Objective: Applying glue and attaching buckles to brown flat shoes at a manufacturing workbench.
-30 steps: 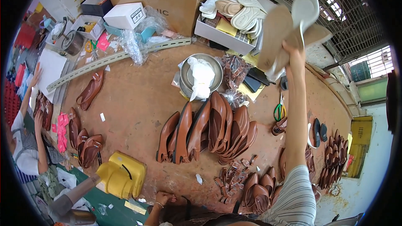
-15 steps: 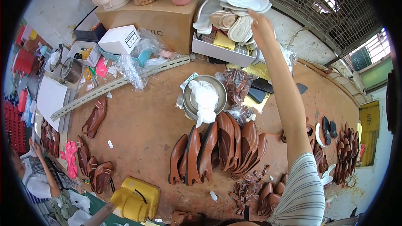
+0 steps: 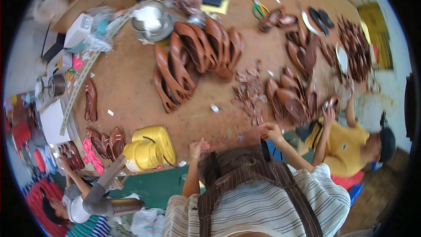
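My left hand (image 3: 199, 146) is at the table's near edge, beside a yellow machine (image 3: 151, 149). Its fingers look loosely apart, with nothing visible in them. Over the same edge, farther right, my right hand (image 3: 271, 132) has its thumb apart from its bent fingers and appears to hold nothing. Just beyond it lies a heap of small brown leather straps (image 3: 250, 92). Brown leather shoe uppers (image 3: 175, 68) stand in a row in the middle of the table. More brown shoes (image 3: 291, 98) are grouped right of the straps.
At right, a person in yellow (image 3: 348, 142) handles a brown shoe (image 3: 331, 103); another person (image 3: 68, 208) works at lower left. A metal bowl (image 3: 152, 22) with something white and a slotted metal bar (image 3: 94, 59) are farther back. Scissors (image 3: 259, 8) lie at the far right.
My right hand has come back from the white insoles in the far box to the near edge. The view has swung down and right, bringing my left hand and the person in yellow into sight.
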A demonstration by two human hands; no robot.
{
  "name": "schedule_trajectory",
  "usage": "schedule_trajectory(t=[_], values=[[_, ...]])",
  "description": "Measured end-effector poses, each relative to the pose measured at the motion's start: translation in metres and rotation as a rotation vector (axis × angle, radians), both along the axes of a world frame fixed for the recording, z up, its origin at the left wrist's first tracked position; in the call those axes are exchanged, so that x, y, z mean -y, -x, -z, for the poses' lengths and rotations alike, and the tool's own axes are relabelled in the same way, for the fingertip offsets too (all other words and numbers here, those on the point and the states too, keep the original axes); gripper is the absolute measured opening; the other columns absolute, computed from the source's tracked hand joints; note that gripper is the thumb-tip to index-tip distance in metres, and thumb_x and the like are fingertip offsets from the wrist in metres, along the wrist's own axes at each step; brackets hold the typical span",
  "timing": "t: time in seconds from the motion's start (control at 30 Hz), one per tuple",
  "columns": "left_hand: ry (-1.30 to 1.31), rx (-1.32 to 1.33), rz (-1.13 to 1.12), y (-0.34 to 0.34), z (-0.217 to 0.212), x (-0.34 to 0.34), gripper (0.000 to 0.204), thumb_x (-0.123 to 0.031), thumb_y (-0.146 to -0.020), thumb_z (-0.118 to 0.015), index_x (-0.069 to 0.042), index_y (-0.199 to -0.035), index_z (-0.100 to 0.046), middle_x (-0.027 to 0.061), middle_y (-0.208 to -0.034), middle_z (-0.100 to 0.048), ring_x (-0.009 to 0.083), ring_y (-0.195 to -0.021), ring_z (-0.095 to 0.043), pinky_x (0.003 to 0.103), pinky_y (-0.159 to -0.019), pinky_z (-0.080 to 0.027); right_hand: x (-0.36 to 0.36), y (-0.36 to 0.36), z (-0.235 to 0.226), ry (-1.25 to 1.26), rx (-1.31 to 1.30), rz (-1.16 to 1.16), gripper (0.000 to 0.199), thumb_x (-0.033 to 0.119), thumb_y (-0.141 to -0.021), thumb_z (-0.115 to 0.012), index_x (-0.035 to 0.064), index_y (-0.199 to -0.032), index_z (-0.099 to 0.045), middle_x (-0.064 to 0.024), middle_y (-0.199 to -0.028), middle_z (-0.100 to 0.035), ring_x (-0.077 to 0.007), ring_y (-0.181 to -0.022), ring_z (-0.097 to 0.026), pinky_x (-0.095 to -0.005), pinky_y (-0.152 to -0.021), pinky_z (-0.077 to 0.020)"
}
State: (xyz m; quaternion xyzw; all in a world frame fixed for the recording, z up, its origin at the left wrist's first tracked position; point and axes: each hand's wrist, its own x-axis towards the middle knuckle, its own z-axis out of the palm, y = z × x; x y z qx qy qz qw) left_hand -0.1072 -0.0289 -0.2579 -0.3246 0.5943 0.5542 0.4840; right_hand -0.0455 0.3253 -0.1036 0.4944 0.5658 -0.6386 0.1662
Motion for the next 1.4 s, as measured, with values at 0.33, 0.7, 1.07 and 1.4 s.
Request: schedule_trajectory(t=[0.33, 0.7, 1.07, 1.4], values=[[0.019, -0.13, 0.197, 0.005, 0.011, 0.006, 0.05, -0.047, -0.089, -0.057, 0.003, -0.095, -0.064, 0.0174, -0.087, -0.07, 0.0247, -0.074, -0.07, 0.034, -0.062, -0.057, 0.11, -0.225, 0.052, -0.307, 0.113, -0.208, 0.024, 0.016, -0.081, -0.063, 0.0038, -0.101, -0.067, -0.0127, -0.076, -0.068, -0.0225, -0.072, -0.066, -0.037, -0.066, -0.0511], [0.26, -1.375, 1.132, -0.047, -0.034, -0.071, 0.037, -0.024, -0.089, -0.059, -0.004, -0.12, -0.055, 0.017, -0.121, -0.053, 0.034, -0.106, -0.053, 0.043, -0.091, -0.043, 0.25, -0.386, 0.186, 0.621, -0.099, 1.415, 0.095, 0.056, -0.083, -0.06, -0.0029, -0.143, -0.016, -0.023, -0.133, -0.045, -0.0333, -0.119, -0.049, -0.0463, -0.097, -0.0444], [0.484, -1.773, 1.298, -0.079, 0.024, -0.074, 0.055, -0.033, -0.095, -0.041, -0.008, -0.143, -0.032, 0.0174, -0.151, -0.021, 0.0369, -0.14, -0.018, 0.056, -0.111, -0.012, 0.125, -0.294, 0.344, 0.338, -1.001, 2.246, 0.107, 0.059, -0.06, -0.078, 0.0108, -0.142, -0.028, -0.0088, -0.146, -0.032, -0.0307, -0.132, -0.031, -0.0485, -0.113, -0.0187], [0.484, -1.802, 1.307, -0.079, 0.03, -0.068, 0.055, -0.031, -0.094, -0.042, -0.008, -0.143, -0.032, 0.0178, -0.151, -0.021, 0.038, -0.139, -0.019, 0.056, -0.11, -0.012, 0.15, -0.3, 0.375, 0.11, -0.762, 2.243, 0.085, 0.052, -0.071, -0.074, 0.0106, -0.137, -0.038, -0.0078, -0.136, -0.044, -0.0265, -0.124, -0.04, -0.0432, -0.107, -0.0309]])
